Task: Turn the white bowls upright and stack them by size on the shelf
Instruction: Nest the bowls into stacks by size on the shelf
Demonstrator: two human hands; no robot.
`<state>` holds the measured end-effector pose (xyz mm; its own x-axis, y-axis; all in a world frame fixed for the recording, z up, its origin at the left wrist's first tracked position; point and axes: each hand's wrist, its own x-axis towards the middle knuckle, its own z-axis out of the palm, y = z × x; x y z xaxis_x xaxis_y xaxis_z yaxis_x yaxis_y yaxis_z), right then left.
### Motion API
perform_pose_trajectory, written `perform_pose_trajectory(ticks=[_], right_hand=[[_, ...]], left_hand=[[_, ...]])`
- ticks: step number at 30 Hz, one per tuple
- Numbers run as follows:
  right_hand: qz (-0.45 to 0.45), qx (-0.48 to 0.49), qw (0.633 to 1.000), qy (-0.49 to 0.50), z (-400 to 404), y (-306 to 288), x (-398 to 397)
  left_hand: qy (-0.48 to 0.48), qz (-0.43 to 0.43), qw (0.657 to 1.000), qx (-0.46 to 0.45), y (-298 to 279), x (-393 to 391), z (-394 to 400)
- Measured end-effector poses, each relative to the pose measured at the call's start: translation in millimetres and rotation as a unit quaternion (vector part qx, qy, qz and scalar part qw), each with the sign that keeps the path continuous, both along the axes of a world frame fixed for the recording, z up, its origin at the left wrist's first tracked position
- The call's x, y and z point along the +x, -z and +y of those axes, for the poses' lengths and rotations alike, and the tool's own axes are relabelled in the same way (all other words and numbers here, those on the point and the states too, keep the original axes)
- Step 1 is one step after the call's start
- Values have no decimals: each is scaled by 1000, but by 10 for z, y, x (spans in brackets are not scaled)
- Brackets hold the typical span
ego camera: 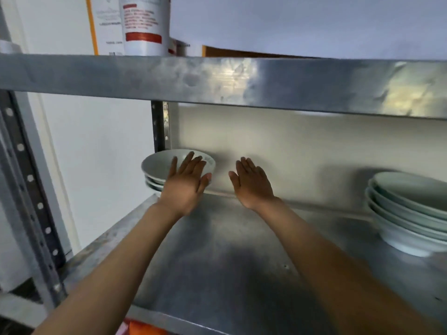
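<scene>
A small stack of upright white bowls stands at the back left corner of the metal shelf. My left hand is in front of this stack, fingers straight, with its thumb at the top bowl's right rim. My right hand hovers a little to the right, fingers straight, holding nothing. A taller stack of larger white bowls, all upright, sits at the shelf's right side.
The upper shelf's metal edge runs low overhead, with a white container with red labels on it. A perforated steel post rises at the left. The back wall is close behind the hands.
</scene>
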<state>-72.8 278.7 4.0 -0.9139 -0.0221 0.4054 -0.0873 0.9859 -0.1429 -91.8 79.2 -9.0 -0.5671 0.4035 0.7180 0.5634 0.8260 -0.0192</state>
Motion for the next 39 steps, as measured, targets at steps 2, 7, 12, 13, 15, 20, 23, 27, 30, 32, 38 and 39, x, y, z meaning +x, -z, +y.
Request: perform_pose_trajectory(ticks=[2,7,12,13,15,20,23,27,30,32,38,39], right_hand=[[15,16,999,30,267,-13,195],[85,32,990,106,1107,-72,817],[194,23,965,175,1955,-108,1465],[209,15,958,196,2122,-106,1586],[249,-10,940,233,2445,-101,1798],[259,-201,893,308,3152,-142,2140],[206,-397,851,275,3458,-149,2189],[182,-502,818,215,3671,-131,2098],[239,-543,780,198,3711,-36,2002],[281,-563,754,191,3711,49,1963],[330,-572,729,178,3755,90,1870],[335,-572,728,175,3739,89,1861]], left_hand=[[33,25,999,-14,-10,55,334],[110,23,990,-83,49,182,1286],[219,-47,975,-15,110,503,2239],[242,-77,967,20,115,556,2424],[287,-163,940,91,132,622,2755],[363,-300,847,246,49,744,3403],[361,-330,815,309,-54,765,3718],[372,-389,777,326,-70,705,4110],[381,-396,748,373,79,724,4271],[384,-363,737,421,163,731,4332],[387,-329,731,455,201,711,4370],[388,-328,736,448,205,709,4347]])
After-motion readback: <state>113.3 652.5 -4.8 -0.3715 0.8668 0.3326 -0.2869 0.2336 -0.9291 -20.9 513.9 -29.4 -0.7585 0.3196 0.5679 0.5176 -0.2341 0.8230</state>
